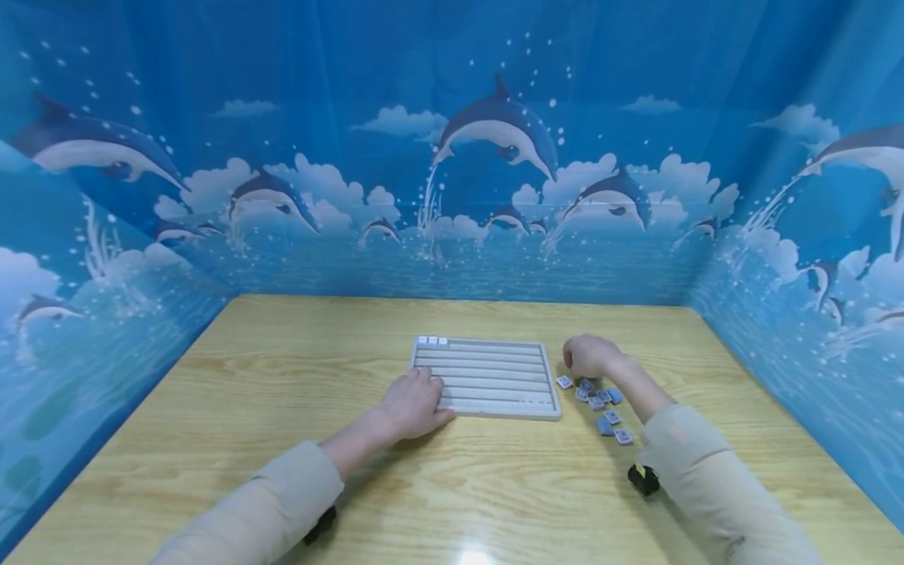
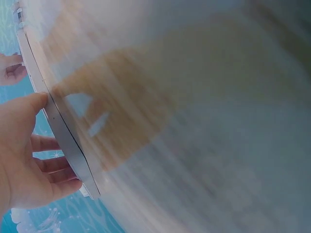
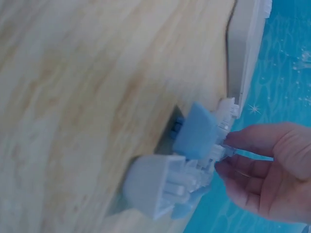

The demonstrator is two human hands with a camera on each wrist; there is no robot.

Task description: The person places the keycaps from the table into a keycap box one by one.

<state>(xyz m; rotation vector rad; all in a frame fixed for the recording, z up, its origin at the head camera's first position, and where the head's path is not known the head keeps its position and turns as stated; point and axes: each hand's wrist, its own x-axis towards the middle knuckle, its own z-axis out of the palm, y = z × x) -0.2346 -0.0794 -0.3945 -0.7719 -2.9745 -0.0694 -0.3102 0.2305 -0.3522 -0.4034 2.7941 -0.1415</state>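
A pale grey tray [image 1: 494,377] with long ridged rows lies on the table, three white keycaps [image 1: 433,340] side by side in its far left corner. My left hand [image 1: 415,402] holds the tray's near left corner, with the thumb along the front edge and the fingers over the left side. Right of the tray lies a loose group of white and blue keycaps [image 1: 596,402], some tipped over. Over the far end of this group, my right hand [image 1: 592,355] pinches a small bluish keycap [image 3: 230,151] between thumb and fingertips, partly hidden by them.
The wood-patterned table [image 1: 339,337] is enclosed at the back and sides by a blue dolphin curtain [image 1: 395,259]. Dark wrist-worn devices sit under both forearms, such as the black one [image 1: 643,479] on the right. A bright glare spot shows near the table's front.
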